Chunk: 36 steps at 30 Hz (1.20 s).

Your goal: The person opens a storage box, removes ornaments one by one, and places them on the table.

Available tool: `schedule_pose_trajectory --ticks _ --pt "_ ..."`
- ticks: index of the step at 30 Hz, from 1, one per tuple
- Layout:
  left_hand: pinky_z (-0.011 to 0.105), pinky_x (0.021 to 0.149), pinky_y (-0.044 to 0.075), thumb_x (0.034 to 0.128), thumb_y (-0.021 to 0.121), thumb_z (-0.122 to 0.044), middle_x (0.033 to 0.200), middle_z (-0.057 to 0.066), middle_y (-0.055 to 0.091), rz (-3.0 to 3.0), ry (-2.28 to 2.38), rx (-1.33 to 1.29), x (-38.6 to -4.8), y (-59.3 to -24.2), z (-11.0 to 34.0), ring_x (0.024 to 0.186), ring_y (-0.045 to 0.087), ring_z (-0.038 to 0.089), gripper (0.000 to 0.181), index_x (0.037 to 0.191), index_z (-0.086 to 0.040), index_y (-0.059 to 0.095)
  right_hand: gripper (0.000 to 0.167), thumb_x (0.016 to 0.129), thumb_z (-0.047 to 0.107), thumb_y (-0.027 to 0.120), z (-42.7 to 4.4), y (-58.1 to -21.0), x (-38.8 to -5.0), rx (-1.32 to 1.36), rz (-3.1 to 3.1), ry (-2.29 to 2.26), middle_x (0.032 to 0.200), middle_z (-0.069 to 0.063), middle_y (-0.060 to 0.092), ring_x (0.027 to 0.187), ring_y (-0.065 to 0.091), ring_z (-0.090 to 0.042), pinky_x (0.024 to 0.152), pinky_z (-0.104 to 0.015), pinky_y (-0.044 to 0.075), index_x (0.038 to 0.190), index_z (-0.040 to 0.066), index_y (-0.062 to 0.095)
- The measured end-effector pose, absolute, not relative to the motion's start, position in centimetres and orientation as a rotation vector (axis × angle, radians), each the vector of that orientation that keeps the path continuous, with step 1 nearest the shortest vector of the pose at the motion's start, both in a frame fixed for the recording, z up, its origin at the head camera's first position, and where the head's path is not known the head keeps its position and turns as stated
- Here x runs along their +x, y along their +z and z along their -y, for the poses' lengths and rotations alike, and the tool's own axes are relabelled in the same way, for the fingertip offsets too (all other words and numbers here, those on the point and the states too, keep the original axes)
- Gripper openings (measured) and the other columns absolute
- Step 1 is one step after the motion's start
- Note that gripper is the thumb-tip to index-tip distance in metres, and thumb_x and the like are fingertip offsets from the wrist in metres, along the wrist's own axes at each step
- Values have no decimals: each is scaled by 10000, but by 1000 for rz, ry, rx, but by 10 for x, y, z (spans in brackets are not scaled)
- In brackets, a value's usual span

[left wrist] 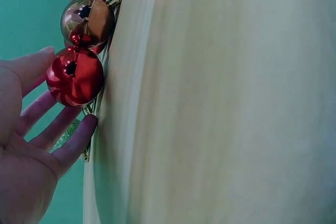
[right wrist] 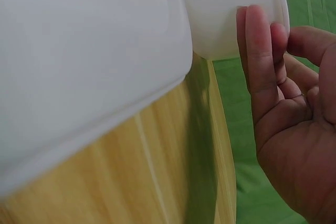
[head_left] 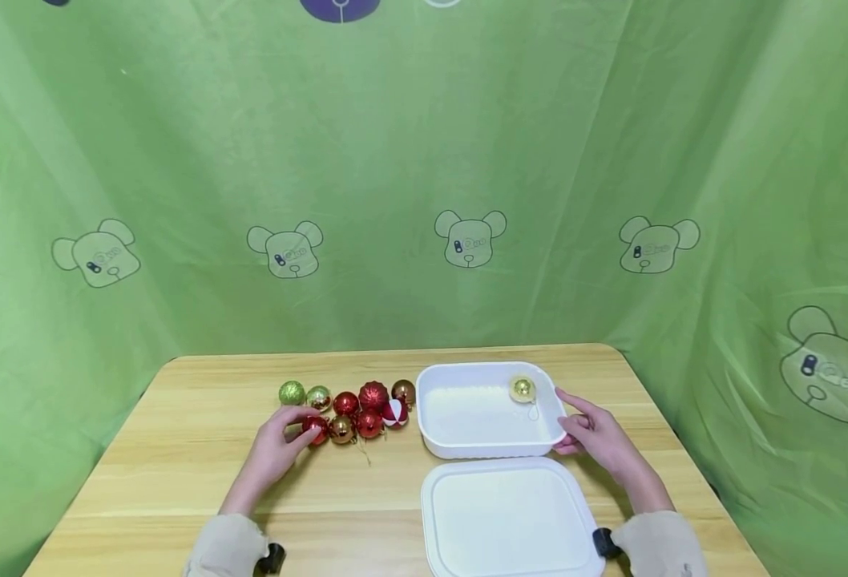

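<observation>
My left hand (head_left: 277, 445) is at the left end of a cluster of Christmas balls, its thumb and fingers round a shiny red Christmas ball (head_left: 312, 432). In the left wrist view the thumb touches that red ball (left wrist: 76, 77), while the other fingers are spread behind and below it. A shiny gold-brown ball (head_left: 341, 429) sits right beside it. My right hand (head_left: 600, 435) grips the right edge of a white plastic box (head_left: 467, 410), fingers on the outer wall and thumb at the rim. Inside the box lies a pale gold ornament (head_left: 522, 389) with a string loop.
Several more balls stand in the cluster, among them a green glitter ball (head_left: 292, 393), a dark red ball (head_left: 373, 396) and a red-and-white ball (head_left: 394, 413). A white lid (head_left: 506, 517) lies in front of the box on the wooden table (head_left: 366, 513). A green curtain (head_left: 395, 144) hangs around.
</observation>
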<state>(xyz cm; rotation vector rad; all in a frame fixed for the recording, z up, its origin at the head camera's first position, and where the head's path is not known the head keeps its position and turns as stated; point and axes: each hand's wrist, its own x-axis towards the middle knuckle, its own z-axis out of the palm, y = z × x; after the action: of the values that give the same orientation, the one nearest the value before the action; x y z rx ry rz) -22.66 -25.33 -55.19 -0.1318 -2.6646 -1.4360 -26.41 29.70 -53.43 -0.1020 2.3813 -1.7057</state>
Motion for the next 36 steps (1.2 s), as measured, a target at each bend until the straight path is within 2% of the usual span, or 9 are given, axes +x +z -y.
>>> schedule_pose_trajectory --ticks 10,17,20,31,36 --pt "424 1068 545 934 761 -124 1299 87 636 2667 -1423 -160 -225 -549 253 1257 626 311 390 1311 -90 670 628 1063 29 510 -296 -533 -264 -95 -2378 -1701 899 -169 703 784 721 -193 793 -336 659 1633 49 246" --pt "606 1143 446 947 747 -155 1369 81 630 2673 -1301 -193 -223 -543 255 1341 562 362 378 1316 -122 669 632 1060 24 514 -296 -533 -264 -89 -2383 -1699 918 -178 698 787 720 -193 796 -333 659 1632 49 245" --pt "645 1155 412 955 739 -166 1376 88 632 2668 -1265 -197 -222 -541 254 1343 559 365 368 1315 -126 671 633 1060 27 517 -296 -533 -264 -84 -2379 -1700 924 -184 696 788 720 -194 797 -335 659 1633 52 247" --pt "624 1174 396 961 733 -162 1367 88 648 2590 -1191 -273 -229 -533 239 1329 558 322 335 1291 -129 685 638 1059 38 529 -297 -533 -264 -88 -2370 -1713 916 -182 698 789 720 -202 796 -337 659 1633 55 250" --pt "598 1142 445 948 747 -138 1324 79 672 2548 -1166 -345 -236 -525 222 1283 588 308 318 1261 -125 697 633 1061 34 521 -297 -533 -263 -89 -2369 -1714 896 -175 700 779 721 -204 789 -339 659 1633 54 249"
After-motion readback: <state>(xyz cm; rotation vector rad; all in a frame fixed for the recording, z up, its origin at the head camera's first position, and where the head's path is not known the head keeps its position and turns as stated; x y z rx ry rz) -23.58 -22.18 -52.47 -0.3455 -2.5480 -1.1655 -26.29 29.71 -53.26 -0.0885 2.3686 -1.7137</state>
